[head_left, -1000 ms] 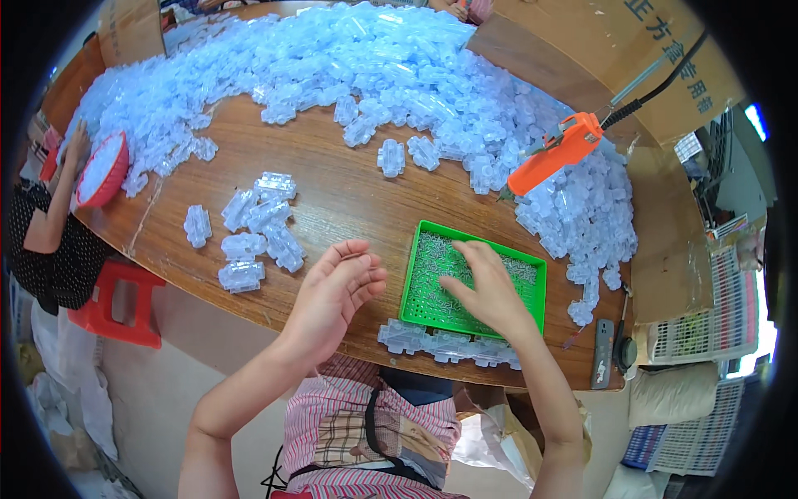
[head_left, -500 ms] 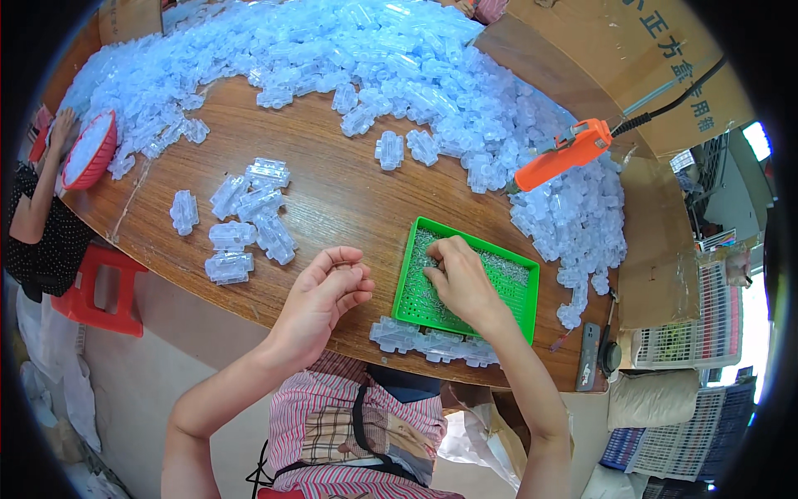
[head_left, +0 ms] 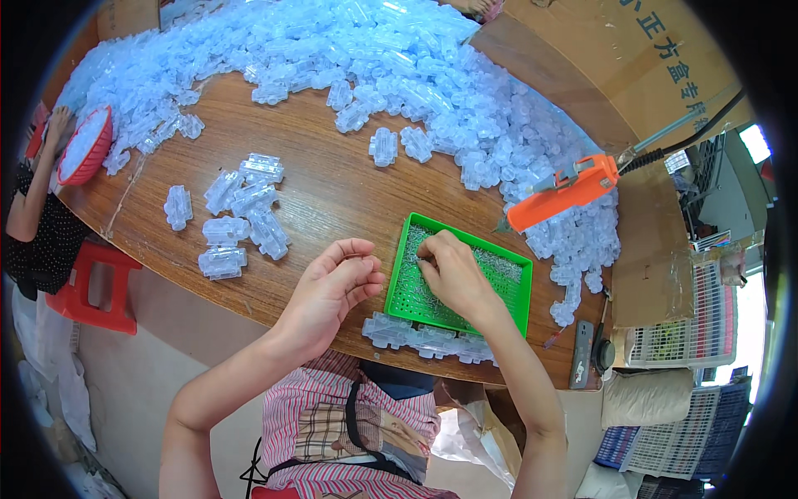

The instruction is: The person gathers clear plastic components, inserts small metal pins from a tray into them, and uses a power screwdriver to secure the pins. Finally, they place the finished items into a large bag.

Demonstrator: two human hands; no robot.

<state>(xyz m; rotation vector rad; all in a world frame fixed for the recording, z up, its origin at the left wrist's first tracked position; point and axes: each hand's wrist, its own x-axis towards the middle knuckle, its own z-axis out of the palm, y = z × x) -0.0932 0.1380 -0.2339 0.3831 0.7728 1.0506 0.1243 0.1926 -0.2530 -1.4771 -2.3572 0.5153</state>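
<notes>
Clear plastic housings (head_left: 428,339) lie in a short row along the near edge of the wooden desk (head_left: 324,187), just in front of a shallow green tray (head_left: 522,287) that sits square to that edge. Inside the tray spreads a thin bed of tiny grey metal parts (head_left: 490,264); the right hand (head_left: 449,270) rests over its left half, fingertips drawn together and pinching down into those parts. The left hand (head_left: 332,287) hovers just left of the tray above bare wood, fingers curled inward with thumb meeting forefinger; whether it holds anything cannot be told. Open grain runs left from there to a loose cluster of housings (head_left: 237,216), ribbed, translucent and pale blue, near the desk's left edge. An orange power screwdriver (head_left: 564,191) hangs on a cable over the right side, its tip pointing down toward the tray's far right corner. Beyond, a deep heap of the same housings (head_left: 399,58) covers the far half and curls down the right edge. At the far left edge another person's arm (head_left: 33,183) reaches by a red basket (head_left: 83,145).
</notes>
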